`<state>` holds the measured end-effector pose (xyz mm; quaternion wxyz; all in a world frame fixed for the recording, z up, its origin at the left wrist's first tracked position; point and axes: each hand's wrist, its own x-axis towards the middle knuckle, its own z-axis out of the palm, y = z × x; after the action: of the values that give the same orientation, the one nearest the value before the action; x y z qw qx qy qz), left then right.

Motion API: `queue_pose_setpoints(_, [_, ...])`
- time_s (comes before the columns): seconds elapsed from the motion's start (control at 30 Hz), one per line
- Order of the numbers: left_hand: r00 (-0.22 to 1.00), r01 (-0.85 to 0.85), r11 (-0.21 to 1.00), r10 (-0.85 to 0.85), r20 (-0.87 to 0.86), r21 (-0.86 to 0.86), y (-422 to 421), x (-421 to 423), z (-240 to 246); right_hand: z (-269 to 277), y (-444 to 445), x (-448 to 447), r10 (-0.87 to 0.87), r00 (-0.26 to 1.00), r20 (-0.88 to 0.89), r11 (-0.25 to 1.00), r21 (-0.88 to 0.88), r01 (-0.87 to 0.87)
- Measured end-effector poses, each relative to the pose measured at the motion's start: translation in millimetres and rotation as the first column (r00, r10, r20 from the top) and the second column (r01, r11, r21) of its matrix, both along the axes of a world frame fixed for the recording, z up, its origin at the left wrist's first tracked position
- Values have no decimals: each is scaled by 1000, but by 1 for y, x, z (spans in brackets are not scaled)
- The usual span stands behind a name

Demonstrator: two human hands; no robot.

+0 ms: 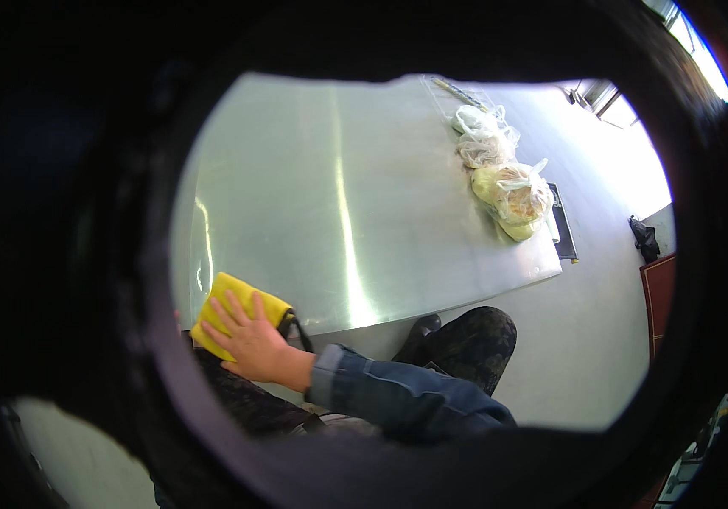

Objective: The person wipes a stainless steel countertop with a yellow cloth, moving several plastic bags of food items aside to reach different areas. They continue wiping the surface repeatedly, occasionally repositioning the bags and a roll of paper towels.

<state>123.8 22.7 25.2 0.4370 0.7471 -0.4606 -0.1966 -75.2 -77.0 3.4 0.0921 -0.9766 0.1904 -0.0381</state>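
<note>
My right hand (252,337) lies palm down with its fingers spread on a folded yellow cloth (278,305). The cloth has a dark trim and covers the near left corner of a shiny metal tabletop (275,210). A rolled denim cuff ends at the wrist. Of my left hand, at most a thin pinkish sliver (177,321) shows at the dark left rim; what it does is hidden.
Tied clear plastic bags (520,197) with pale yellowish contents sit along the table's right side. Behind them lies a patterned stick (459,94). A dark flat object (564,223) shows past the right edge. My bent knee (491,337) is beside the near edge. A reddish-brown panel (660,305) stands far right.
</note>
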Motion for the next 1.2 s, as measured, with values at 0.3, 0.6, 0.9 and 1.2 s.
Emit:
queue_pose_setpoints(0.3, [978, -12, 987, -21, 208, 158, -3, 37, -52, -19, -70, -52, -339, 930, 140, 938, -22, 346])
queue_pose_setpoints(0.6, [989, -73, 989, 54, 137, 131, -13, 40, -85, 8, -159, -257, -924, 370, -101, 378, -82, 922])
queue_pose_setpoints(0.9, [985, -73, 962, 28, 172, 262, -2, 67, -78, -12, -86, -113, -587, 809, 38, 799, -132, 586])
queue_pose_setpoints(1.2, [968, -101, 969, 43, 249, 226, -9, 66, -87, -7, -60, 47, -11, 995, 98, 1000, 28, 8])
